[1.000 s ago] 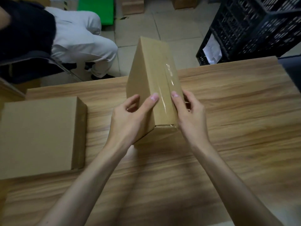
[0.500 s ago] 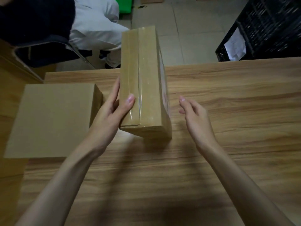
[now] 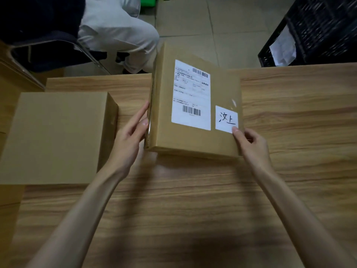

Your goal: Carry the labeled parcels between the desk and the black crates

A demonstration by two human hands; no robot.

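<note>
my left hand (image 3: 133,132) lies flat on the parcel (image 3: 195,105)'s nine o'clock side, right hand (image 3: 251,144) pinching its corner; i should grip both sides evenly before lifting.

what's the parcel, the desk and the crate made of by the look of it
Parcel: brown cardboard, matte, with a glossy strip of clear tape along its left edge and white paper labels. Desk: wood-grain top, probably laminate, given the even printed-looking streaks. Crate: black, open lattice walls, likely moulded plastic.
</note>
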